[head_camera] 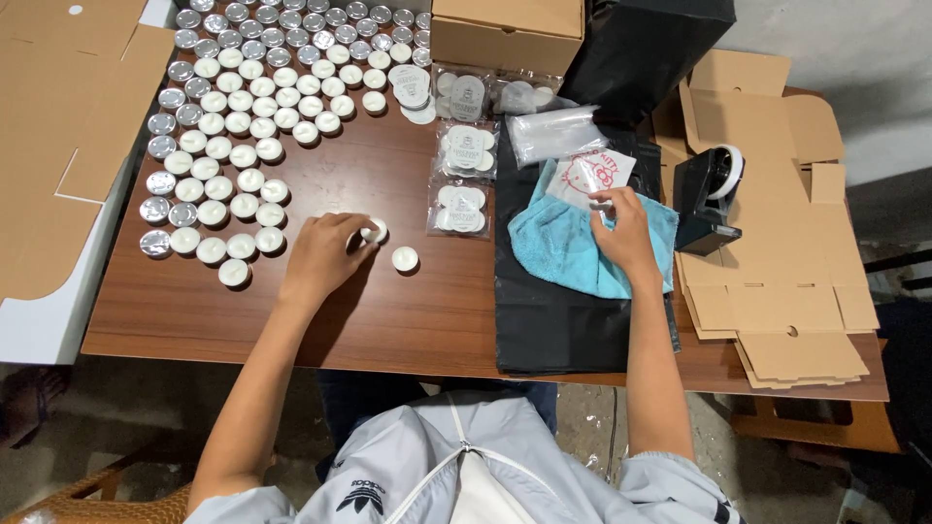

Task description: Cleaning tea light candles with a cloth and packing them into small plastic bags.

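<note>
The left hand [320, 254] lies knuckles-up on the brown wooden table [388, 320], its fingers curled and closed on a small round white tealight candle [375, 231] that shows just past the fingertips, on the side away from the person. A second white tealight candle [405, 258] of the same kind sits loose on the table just beside that hand, towards the other hand and a little nearer the person, not touching the fingers. Beyond the left hand, farther from the person and out to its outer side, spreads a large field of white tealights in silver metal cups [233, 146], set in rough rows (some turned over so only the silver base shows). The right hand [624, 233] rests on a crumpled light blue cloth [563, 252], its fingers bent and pinched on the near edge of a small clear plastic pouch with a red drawing [582, 175] lying just beyond the fingertips. The cloth sits on a black plastic sheet [553, 320]. Between the two hands, slightly beyond them, lie three clear packets of white tealights [461, 175] in a line. To the outer side of the right hand stands a black tape dispenser [707, 199] on flat brown cardboard box blanks [786, 301].
</note>
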